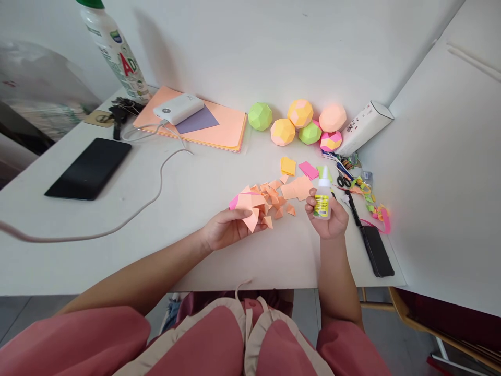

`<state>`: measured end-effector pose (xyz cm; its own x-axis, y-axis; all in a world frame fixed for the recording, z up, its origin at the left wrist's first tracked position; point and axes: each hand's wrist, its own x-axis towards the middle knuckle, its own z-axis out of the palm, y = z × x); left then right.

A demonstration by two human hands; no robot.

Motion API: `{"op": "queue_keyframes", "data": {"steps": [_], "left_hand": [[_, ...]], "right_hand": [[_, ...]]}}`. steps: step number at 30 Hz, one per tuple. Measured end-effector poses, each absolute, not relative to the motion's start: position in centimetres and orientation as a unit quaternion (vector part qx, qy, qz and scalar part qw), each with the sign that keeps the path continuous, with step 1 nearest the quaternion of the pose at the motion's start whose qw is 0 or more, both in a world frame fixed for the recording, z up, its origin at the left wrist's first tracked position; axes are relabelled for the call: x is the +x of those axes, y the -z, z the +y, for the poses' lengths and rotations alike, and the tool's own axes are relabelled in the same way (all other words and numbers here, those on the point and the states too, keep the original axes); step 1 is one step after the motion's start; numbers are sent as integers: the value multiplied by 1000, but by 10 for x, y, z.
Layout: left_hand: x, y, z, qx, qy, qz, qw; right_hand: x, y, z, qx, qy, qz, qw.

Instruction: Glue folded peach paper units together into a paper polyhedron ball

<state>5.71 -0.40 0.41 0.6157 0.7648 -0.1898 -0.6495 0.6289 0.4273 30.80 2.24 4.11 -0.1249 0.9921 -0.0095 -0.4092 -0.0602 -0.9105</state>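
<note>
My left hand (230, 227) is closed on a partly assembled folded-paper model (250, 203), peach with a pink part, its loose flaps sticking out. In my right hand (332, 222) is a small glue bottle (322, 198) with a yellow label, held upright with its white nozzle pointing up. Small folded peach paper pieces (279, 201) lie scattered on the table between my hands. Behind them are flat peach sheets (297, 188), a stack of yellow-orange squares (288, 166) and pink squares (308, 170). Green paper (324, 172) is partly hidden behind the bottle.
Several finished paper balls (283, 131) sit along the wall beside a white box (366, 128). Scissors (343, 181), paper scraps (366, 190) and a black phone (378, 250) lie at right. At left are a black tablet (89, 168), a power bank (179, 108) with cable, and a tall bottle (117, 55).
</note>
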Motion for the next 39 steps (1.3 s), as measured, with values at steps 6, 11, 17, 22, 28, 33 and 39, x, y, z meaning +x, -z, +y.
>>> {"op": "queue_keyframes", "data": {"steps": [6, 11, 17, 22, 28, 33, 39], "left_hand": [[56, -5, -3, 145, -410, 178, 883], [56, -5, -4, 146, -410, 169, 884], [56, -5, -3, 151, -407, 163, 886], [57, -5, -2, 154, -406, 159, 887], [56, -7, -5, 150, -417, 169, 880], [56, -4, -7, 160, -405, 184, 881], [57, -11, -8, 202, -418, 177, 868]], "right_hand": [[311, -29, 28, -554, -439, -484, 516], [311, -17, 26, -727, -265, -591, 228], [311, -13, 23, -700, -186, -676, 135], [303, -13, 23, -633, -115, -724, 250], [271, -28, 1, -396, -252, -789, 397], [254, -25, -11, -372, -302, -767, 427], [253, -20, -12, -391, -393, -694, 459]]}}
